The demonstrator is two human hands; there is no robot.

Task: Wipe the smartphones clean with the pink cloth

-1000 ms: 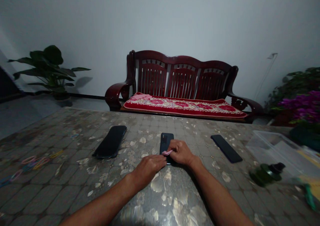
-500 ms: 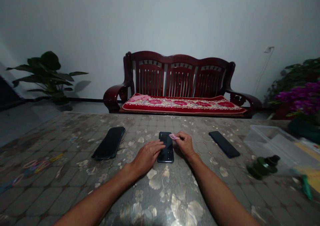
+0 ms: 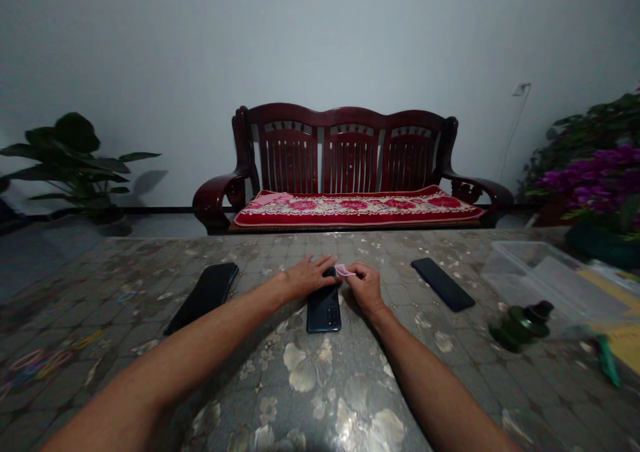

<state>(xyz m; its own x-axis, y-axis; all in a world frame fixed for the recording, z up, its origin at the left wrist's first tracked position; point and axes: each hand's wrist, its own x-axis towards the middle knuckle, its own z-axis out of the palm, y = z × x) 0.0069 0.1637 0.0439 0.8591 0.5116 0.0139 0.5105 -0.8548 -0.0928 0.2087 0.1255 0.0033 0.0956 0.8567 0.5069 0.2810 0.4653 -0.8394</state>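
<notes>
A dark phone point(image 3: 323, 311) lies back up on the patterned table, its camera block toward the near end. Over its far end rests my left hand point(image 3: 311, 276), fingers spread, with the fingertips close to a small pink cloth. My right hand point(image 3: 366, 287) pinches this pink cloth point(image 3: 344, 271) just right of the phone's far end. Another dark phone point(image 3: 443, 284) lies farther right. On the left is a black flat item point(image 3: 204, 296), partly behind my left forearm.
Coloured bands point(image 3: 43, 364) lie at the left. To the right stand a green bottle point(image 3: 521, 327) and a clear plastic box point(image 3: 525, 285), near a purple-flowered plant point(image 3: 595, 179). A wooden bench point(image 3: 350, 122) is beyond the table point(image 3: 270, 242).
My left hand has moved forward to the phone's far end, its fingers nearer the pink cloth. My right hand still pinches the cloth. The view has shifted slightly to the right.
</notes>
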